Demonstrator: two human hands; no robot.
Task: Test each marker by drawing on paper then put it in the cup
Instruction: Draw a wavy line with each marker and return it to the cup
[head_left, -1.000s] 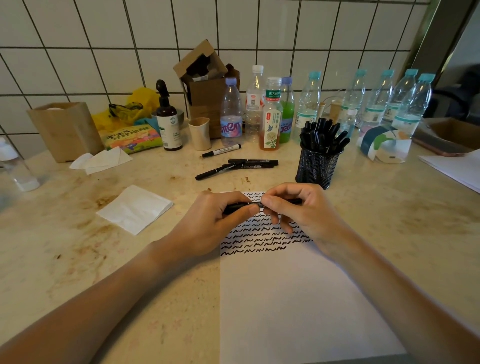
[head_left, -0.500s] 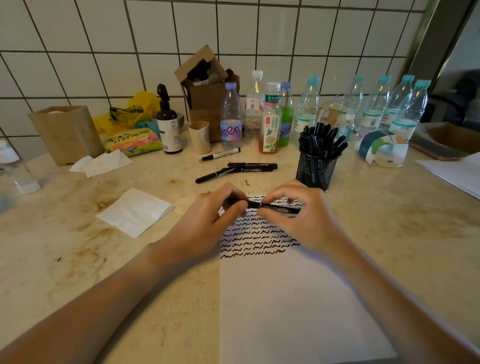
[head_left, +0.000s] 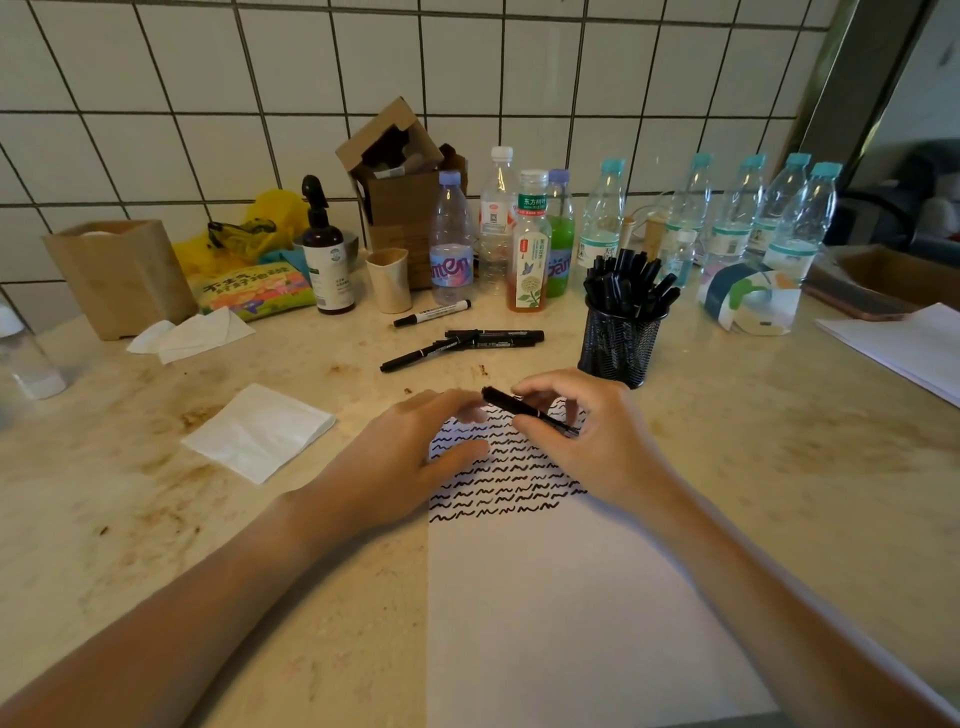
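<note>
Across table (head_left: 753, 467): white paper (head_left: 561, 597) with rows of black squiggles, mesh cup (head_left: 618, 345) packed with markers just behind. Over squiggles: left hand (head_left: 410, 457) released, fingers relaxed, thumb resting on paper. Right hand (head_left: 587, 441) pinching black marker (head_left: 527, 410), tilted.

- Soft, even, warm-tinted light; the right side is brighter.
- Faint, diffuse shadows on the worktop (head_left: 779, 467).
- Tile lines on the wall (head_left: 156, 78) bow from wide-angle distortion.
- The left hand (head_left: 415, 457) shows motion blur at its fingertips.
</note>
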